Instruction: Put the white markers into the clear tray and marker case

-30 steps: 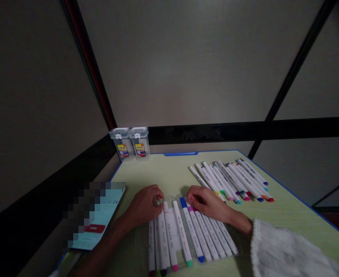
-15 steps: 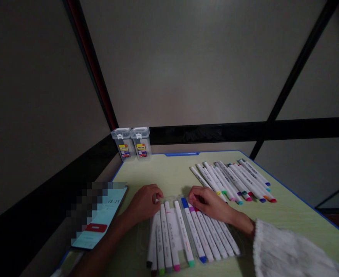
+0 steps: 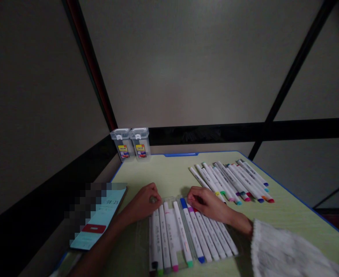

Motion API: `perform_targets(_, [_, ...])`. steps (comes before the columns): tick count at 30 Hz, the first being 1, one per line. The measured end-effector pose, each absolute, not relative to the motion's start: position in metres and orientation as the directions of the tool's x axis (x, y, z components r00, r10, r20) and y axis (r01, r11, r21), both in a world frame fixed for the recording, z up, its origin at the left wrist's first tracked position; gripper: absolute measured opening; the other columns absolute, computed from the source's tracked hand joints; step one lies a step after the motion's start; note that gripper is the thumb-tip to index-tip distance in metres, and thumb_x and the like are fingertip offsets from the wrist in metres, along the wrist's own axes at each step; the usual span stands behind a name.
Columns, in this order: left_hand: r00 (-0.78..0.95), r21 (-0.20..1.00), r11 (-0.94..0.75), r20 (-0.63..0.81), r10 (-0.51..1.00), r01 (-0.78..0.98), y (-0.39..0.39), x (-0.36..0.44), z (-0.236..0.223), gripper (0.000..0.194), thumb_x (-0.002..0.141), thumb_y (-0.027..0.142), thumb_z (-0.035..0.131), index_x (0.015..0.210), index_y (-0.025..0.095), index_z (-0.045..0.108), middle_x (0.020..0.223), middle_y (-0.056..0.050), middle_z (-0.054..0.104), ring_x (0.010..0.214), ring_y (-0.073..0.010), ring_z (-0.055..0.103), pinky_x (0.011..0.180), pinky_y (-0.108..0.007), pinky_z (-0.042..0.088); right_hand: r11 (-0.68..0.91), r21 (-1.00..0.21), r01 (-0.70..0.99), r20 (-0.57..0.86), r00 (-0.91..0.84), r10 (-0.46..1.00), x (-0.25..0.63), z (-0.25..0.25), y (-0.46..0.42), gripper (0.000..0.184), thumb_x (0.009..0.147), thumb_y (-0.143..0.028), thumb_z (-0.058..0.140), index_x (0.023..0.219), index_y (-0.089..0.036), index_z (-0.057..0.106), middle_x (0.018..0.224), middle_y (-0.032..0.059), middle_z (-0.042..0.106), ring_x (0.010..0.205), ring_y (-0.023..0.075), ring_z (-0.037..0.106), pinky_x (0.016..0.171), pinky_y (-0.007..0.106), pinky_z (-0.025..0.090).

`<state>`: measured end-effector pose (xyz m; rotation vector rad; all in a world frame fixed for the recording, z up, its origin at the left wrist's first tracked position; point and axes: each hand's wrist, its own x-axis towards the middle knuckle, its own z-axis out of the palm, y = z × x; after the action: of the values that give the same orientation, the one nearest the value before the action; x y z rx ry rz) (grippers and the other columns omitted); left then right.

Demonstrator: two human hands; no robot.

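My left hand [image 3: 145, 202] is closed in a pinch on the top end of a white marker with a black tip [image 3: 155, 246]. That marker lies over others at the left of a clear plastic case [image 3: 142, 240]. Markers with green, grey and pink tips fill the slots beside it. Curled fingers of my right hand [image 3: 205, 202] rest on the case's upper right part, over the top ends of several markers. What they grip, if anything, is hidden. Just left of those fingers is a blue-capped marker [image 3: 191, 231].
A pile of loose white markers [image 3: 230, 181] lies at the back right of the table [image 3: 163, 175]. Two clear lidded boxes [image 3: 131, 144] stand at the back left corner. A lit phone or tablet [image 3: 100, 219], partly blurred out, is beside my left forearm.
The black-tipped marker has swung left and then slightly back right under my left hand, uncovering the green-tipped and grey-tipped markers. My right hand has stayed in place.
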<state>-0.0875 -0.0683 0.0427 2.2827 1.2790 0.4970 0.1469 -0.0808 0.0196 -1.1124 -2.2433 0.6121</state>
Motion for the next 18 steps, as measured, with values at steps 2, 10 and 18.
perform_targets(2, [0.502, 0.557, -0.447, 0.062, 0.863, 0.700, -0.0687, -0.0868, 0.0428, 0.017, 0.070, 0.010, 0.048, 0.061, 0.014, 0.061, 0.073, 0.000, 0.047, 0.072, -0.0121, 0.050, 0.065, -0.022, 0.037, 0.553, -0.614, 0.563, 0.279, -0.501, 0.819, 0.1468, 0.0203, -0.0810, 0.016, 0.076, -0.009, 0.045, 0.062, -0.017, 0.049, 0.060, -0.0024, 0.046, 0.055, 0.0105, 0.042, 0.051, 0.021, 0.032])
perform_targets(10, [0.509, 0.585, -0.417, 0.008, 0.861, 0.695, -0.0688, -0.0856, 0.0432, 0.019, 0.073, 0.011, 0.047, 0.060, 0.014, 0.061, 0.073, 0.000, 0.046, 0.070, -0.0110, 0.049, 0.063, -0.021, 0.037, 0.550, -0.618, 0.561, 0.282, -0.495, 0.822, 0.1463, 0.0205, -0.0812, 0.015, 0.076, -0.008, 0.046, 0.064, -0.017, 0.050, 0.061, -0.0019, 0.049, 0.055, 0.0106, 0.044, 0.051, 0.021, 0.033])
perform_targets(18, [0.490, 0.611, -0.398, 0.018, 0.872, 0.685, -0.0655, -0.0866, 0.0357, 0.017, 0.073, 0.014, 0.048, 0.060, 0.014, 0.059, 0.071, 0.001, 0.046, 0.067, -0.0101, 0.047, 0.059, -0.020, 0.036, 0.558, -0.619, 0.553, 0.287, -0.502, 0.816, 0.1467, 0.0194, -0.0811, 0.015, 0.078, -0.011, 0.045, 0.065, -0.017, 0.050, 0.062, -0.0019, 0.049, 0.055, 0.0106, 0.043, 0.051, 0.021, 0.033])
